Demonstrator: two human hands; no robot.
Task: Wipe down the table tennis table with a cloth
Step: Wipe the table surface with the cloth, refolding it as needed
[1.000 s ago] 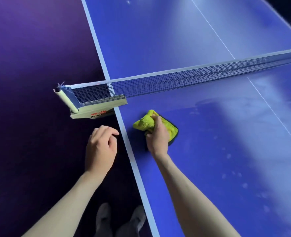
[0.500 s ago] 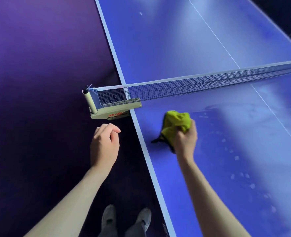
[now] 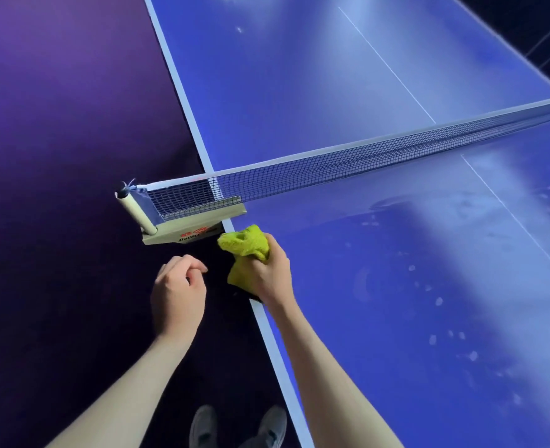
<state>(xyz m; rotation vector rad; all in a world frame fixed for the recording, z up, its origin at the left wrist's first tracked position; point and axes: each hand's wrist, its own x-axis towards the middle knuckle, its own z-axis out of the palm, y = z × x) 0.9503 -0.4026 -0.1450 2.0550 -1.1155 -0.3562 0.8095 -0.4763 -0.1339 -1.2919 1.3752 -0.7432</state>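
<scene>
The blue table tennis table (image 3: 396, 286) fills the right side, with pale smudges on its near half. My right hand (image 3: 269, 276) grips a bunched yellow-green cloth (image 3: 246, 245) at the table's left white edge line, just in front of the net clamp. The cloth sticks out beyond the edge over the floor. My left hand (image 3: 178, 292) hovers over the dark floor beside the table, fingers loosely curled, holding nothing.
The net (image 3: 364, 164) stretches across from the post and clamp (image 3: 183, 227) at the left edge. Dark purple floor (image 3: 57, 156) lies left of the table. My shoes (image 3: 238, 426) show at the bottom.
My right hand bunched up the cloth, lifted it off the table surface and carried it left to the table's edge by the net clamp. My left hand stayed beside the table.
</scene>
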